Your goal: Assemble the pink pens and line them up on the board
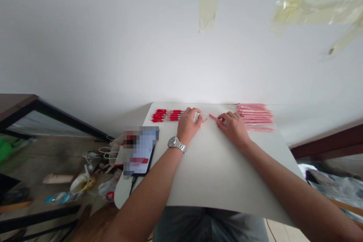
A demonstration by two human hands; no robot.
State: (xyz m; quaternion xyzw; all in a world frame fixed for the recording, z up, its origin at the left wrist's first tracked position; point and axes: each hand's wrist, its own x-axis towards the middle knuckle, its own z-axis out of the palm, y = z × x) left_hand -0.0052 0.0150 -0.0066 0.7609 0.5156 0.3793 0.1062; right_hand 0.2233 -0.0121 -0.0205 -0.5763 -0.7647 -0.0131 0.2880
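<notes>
My left hand [189,122], with a metal watch [177,144] on the wrist, is curled on the white table [215,166] around a clear pen part with a pink end. My right hand [233,125] pinches a thin pink refill [213,117] whose tip points toward the left hand. A row of red pens [166,115] lies just left of the left hand. A pile of pink refills [255,116] lies right of the right hand.
A phone [140,151] on a cable lies at the table's left edge. Clutter, cords and a cup [81,183] cover the floor on the left. A white wall with strips of tape [208,3] rises behind the table. Dark furniture [326,145] stands on the right.
</notes>
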